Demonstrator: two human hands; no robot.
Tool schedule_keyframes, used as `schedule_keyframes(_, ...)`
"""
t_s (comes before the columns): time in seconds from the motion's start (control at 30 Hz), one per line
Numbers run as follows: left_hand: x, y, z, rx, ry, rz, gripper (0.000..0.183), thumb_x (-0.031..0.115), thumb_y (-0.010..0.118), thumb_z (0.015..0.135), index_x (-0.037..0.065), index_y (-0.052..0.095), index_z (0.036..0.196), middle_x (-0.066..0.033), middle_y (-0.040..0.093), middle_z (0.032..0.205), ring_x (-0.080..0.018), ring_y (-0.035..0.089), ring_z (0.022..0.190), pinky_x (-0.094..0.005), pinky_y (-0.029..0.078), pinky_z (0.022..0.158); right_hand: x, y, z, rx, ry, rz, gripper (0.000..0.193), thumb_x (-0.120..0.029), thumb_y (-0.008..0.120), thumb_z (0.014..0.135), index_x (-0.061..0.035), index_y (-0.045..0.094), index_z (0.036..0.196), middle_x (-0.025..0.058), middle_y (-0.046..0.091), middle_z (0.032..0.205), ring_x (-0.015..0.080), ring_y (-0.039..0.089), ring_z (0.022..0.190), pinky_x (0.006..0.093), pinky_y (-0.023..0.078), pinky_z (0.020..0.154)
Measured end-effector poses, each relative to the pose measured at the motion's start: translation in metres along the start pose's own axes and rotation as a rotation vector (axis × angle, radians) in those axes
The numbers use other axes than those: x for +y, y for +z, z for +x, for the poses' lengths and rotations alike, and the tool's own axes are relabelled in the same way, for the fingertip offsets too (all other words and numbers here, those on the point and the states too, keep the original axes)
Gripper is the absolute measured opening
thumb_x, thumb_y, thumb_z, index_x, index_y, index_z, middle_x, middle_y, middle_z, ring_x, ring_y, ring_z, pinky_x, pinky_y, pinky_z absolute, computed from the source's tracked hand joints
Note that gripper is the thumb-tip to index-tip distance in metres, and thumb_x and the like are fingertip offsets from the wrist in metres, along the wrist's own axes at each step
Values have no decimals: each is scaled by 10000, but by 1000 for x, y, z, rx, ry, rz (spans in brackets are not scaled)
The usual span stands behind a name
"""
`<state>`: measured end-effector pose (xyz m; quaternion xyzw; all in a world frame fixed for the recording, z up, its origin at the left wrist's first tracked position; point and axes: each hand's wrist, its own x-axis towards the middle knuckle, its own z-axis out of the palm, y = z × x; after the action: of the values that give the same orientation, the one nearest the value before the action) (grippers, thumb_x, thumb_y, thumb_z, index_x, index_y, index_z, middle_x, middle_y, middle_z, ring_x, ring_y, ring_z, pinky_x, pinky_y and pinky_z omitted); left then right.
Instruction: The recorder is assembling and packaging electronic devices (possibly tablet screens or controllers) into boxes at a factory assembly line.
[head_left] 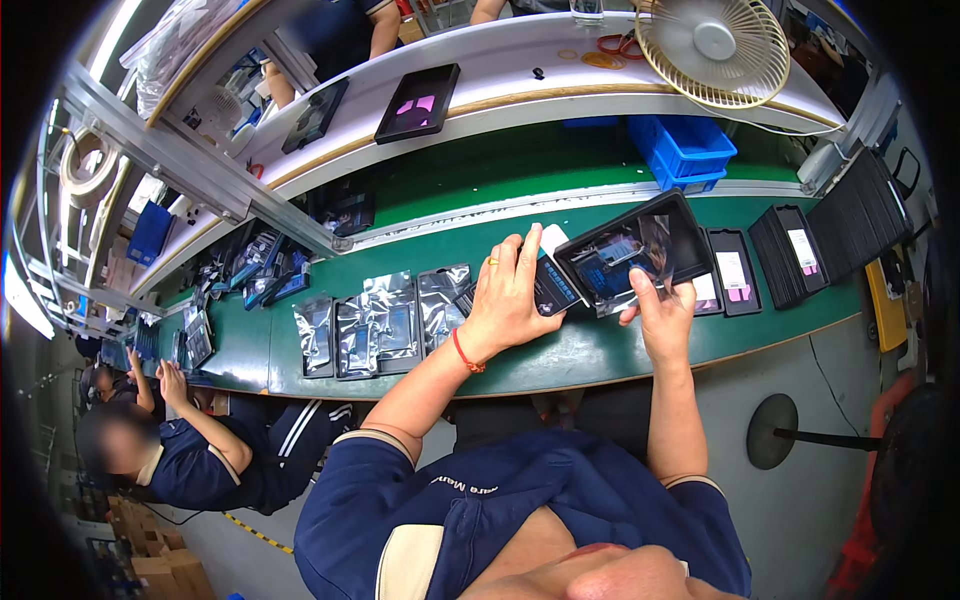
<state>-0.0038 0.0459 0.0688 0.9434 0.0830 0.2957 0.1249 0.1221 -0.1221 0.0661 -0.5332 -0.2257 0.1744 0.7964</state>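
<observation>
My right hand (664,318) grips a tilted black plastic tray (688,245) by its near edge. Its thumb presses on a glossy, see-through bag (648,250) lying in the tray, with a dark flat item inside. My left hand (505,300) spans a dark printed box (555,287) just left of the tray, thumb at the near end and fingers toward the far end. A white piece (551,240) shows beside its fingertips. The underside of that grip is hidden. Several silvery bags (390,325) in black trays lie left of this hand.
Trays with white and pink labels (733,272) and stacked black trays (785,255) stand at right. Blue bins (685,150) sit behind. The shelf above holds a fan (713,45) and a black tray (418,103). A co-worker (190,440) sits at left near piled packages (255,265).
</observation>
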Motion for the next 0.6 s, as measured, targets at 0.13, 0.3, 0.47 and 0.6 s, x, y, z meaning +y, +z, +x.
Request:
schedule_keyframes(0.13, -1, -1, 1, 65, 75, 34, 1041, 227, 812, 495, -27, 329, 1381, -221, 428, 1155, -364, 480, 1038, -436, 401, 894, -4, -3, -2, 4, 20, -15, 337, -78, 654, 856, 13, 533, 1157, 90, 602, 995, 95, 568, 608, 207, 473, 375)
schedule_keyframes(0.3, 3, -1, -4, -31, 215, 34, 1052, 224, 806, 479, -19, 334, 1387, -213, 441, 1146, -363, 490, 1035, -434, 403, 882, -6, 3, 0, -13, 126, -83, 331, -84, 665, 848, 7, 528, 1134, 70, 601, 904, 85, 547, 528, 203, 451, 351)
schedule_keyframes(0.47, 19, 2, -3, 24, 114, 7, 1044, 244, 795, 492, -50, 327, 1378, -226, 448, 1125, -358, 505, 949, -431, 435, 816, 0, 11, 3, -7, 166, 65, 331, -106, 671, 851, -20, 523, 1135, 42, 597, 861, 49, 522, 506, 193, 419, 355)
schedule_keyframes(0.6, 18, 5, -1, 96, 50, 65, 1026, 236, 786, 506, -55, 327, 1377, -231, 458, 1110, -361, 514, 941, -420, 441, 788, 11, 15, 8, -21, 184, 20, 349, -104, 662, 862, -24, 535, 1177, 40, 621, 964, 61, 579, 698, 206, 471, 541)
